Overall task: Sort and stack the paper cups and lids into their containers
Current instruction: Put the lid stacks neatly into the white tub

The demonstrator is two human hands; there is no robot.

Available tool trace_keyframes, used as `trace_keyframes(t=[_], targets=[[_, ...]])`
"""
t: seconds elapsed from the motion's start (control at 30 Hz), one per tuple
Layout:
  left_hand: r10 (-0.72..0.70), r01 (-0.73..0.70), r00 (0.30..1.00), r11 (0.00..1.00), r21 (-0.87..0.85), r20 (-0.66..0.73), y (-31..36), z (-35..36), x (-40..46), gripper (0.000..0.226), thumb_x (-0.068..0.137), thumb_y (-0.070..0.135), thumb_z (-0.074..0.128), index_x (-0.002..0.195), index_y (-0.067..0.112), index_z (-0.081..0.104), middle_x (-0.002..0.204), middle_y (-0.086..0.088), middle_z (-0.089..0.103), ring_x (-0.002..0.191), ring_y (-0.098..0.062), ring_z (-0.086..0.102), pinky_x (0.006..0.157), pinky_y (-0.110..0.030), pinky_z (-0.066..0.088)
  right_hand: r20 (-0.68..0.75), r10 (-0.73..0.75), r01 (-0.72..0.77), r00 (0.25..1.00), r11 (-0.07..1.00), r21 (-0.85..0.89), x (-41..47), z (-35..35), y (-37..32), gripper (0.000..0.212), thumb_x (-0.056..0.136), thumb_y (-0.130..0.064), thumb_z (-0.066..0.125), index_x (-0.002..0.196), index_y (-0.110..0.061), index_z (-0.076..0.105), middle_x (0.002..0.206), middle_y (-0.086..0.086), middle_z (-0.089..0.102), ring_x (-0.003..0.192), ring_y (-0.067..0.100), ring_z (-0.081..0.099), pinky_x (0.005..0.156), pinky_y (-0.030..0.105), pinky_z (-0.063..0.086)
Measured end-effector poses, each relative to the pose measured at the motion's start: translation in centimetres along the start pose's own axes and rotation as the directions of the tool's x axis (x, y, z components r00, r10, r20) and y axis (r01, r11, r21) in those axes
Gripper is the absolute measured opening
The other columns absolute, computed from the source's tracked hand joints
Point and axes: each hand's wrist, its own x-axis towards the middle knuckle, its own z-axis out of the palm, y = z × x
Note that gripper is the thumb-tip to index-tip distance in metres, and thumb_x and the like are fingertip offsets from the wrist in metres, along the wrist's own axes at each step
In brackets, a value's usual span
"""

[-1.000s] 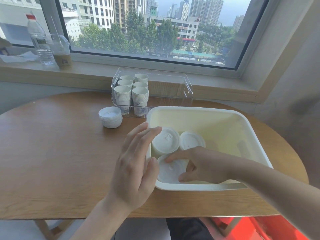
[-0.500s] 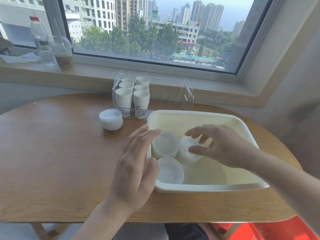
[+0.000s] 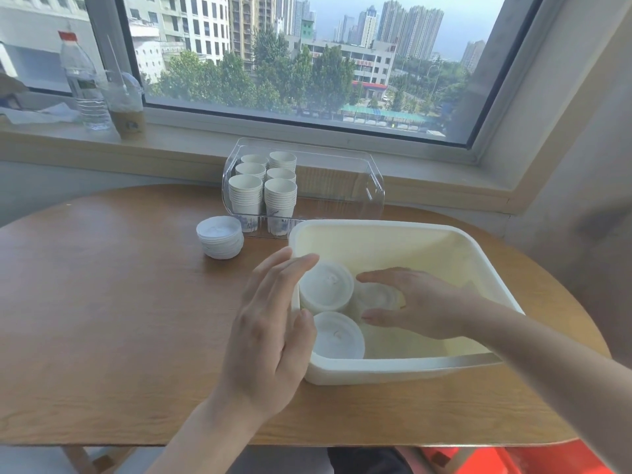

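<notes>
A cream plastic tub sits on the round wooden table and holds three short stacks of white lids. One stack stands at the tub's left wall and another in its front left corner. My right hand reaches into the tub, its thumb and fingers spanning the third stack. My left hand rests flat against the tub's left rim, fingers straight. A further lid stack stands on the table. Behind it a clear container holds several stacks of paper cups in its left half.
A water bottle and an iced drink cup with a straw stand on the window sill at the back left. The table's front edge runs just below my forearms. The clear container's right half holds nothing.
My right hand rose from the front lid stack, moved back over the right stack and came down around it. My left hand stayed at the rim.
</notes>
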Motion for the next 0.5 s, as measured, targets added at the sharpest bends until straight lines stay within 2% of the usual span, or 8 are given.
trace_keyframes(t=[0.07,0.13,0.2,0.23,0.3,0.4,0.5], targets=[[-0.043,0.042,0.999,0.999,-0.015,-0.009,-0.2,0.0,0.2,0.049,0.097,0.019,0.045,0.144,0.009,0.058,0.143,0.004,0.061,0.149,-0.024,0.044,0.120,-0.041,0.039,-0.071,0.002,-0.005,0.997,0.999,-0.049,-0.2,-0.6,-0.3,0.070,0.089,-0.071,0.062,0.151,-0.045,0.045,0.154,-0.016,0.049,0.143,0.010,0.043,0.113,0.030,0.034],[-0.069,0.068,0.998,0.997,-0.018,-0.016,-0.3,0.0,0.4,0.049,0.097,0.020,0.044,0.143,0.009,0.059,0.143,0.005,0.062,0.147,-0.024,0.046,0.119,-0.040,0.039,-0.229,-0.037,0.031,0.973,0.999,-0.029,-0.4,-1.4,-1.0,0.062,0.089,-0.070,0.061,0.145,-0.045,0.053,0.147,-0.018,0.054,0.129,0.009,0.053,0.106,0.029,0.042],[-0.081,0.081,0.996,0.997,-0.008,-0.023,-0.4,0.2,0.7,0.049,0.097,0.021,0.044,0.142,0.008,0.059,0.141,0.006,0.062,0.145,-0.023,0.048,0.118,-0.039,0.040,-0.351,-0.090,0.120,0.932,0.991,0.065,-0.3,-2.1,-2.0,0.060,0.088,-0.071,0.059,0.141,-0.045,0.057,0.143,-0.025,0.053,0.115,-0.002,0.052,0.101,0.022,0.043],[-0.090,0.090,0.996,0.996,-0.010,-0.028,-0.4,0.3,0.9,0.049,0.097,0.021,0.044,0.141,0.008,0.059,0.141,0.006,0.062,0.144,-0.023,0.049,0.118,-0.040,0.040,-0.365,-0.119,0.164,0.923,0.982,0.093,-0.2,-2.3,-2.6,0.062,0.087,-0.072,0.058,0.142,-0.045,0.056,0.143,-0.028,0.051,0.113,-0.007,0.048,0.098,0.014,0.039],[-0.117,0.116,0.992,0.992,-0.041,-0.035,-0.4,0.6,1.1,0.049,0.096,0.023,0.045,0.141,0.010,0.058,0.141,0.005,0.062,0.142,-0.022,0.051,0.116,-0.044,0.042,-0.339,-0.176,0.220,0.924,0.971,0.095,0.5,-2.6,-3.9,0.065,0.089,-0.071,0.057,0.148,-0.044,0.051,0.149,-0.028,0.047,0.124,-0.009,0.044,0.100,0.007,0.030],[-0.166,0.161,0.985,0.982,-0.095,-0.043,-0.8,0.8,1.4,0.051,0.094,0.029,0.048,0.144,0.016,0.054,0.141,0.008,0.061,0.139,-0.016,0.052,0.114,-0.042,0.043,-0.276,-0.205,0.227,0.939,0.973,0.050,1.7,-2.6,-5.6,0.071,0.095,-0.066,0.056,0.158,-0.040,0.039,0.163,-0.018,0.038,0.149,0.004,0.032,0.116,0.018,0.022],[-0.185,0.180,0.982,0.974,-0.141,-0.028,-1.3,0.6,1.7,0.050,0.099,0.034,0.051,0.146,0.018,0.051,0.143,0.011,0.059,0.140,-0.019,0.053,0.109,-0.047,0.050,-0.221,-0.196,0.210,0.955,0.977,0.041,2.9,-2.6,-7.0,0.077,0.093,-0.070,0.049,0.162,-0.039,0.031,0.168,-0.013,0.030,0.156,0.009,0.021,0.125,0.028,0.015]])
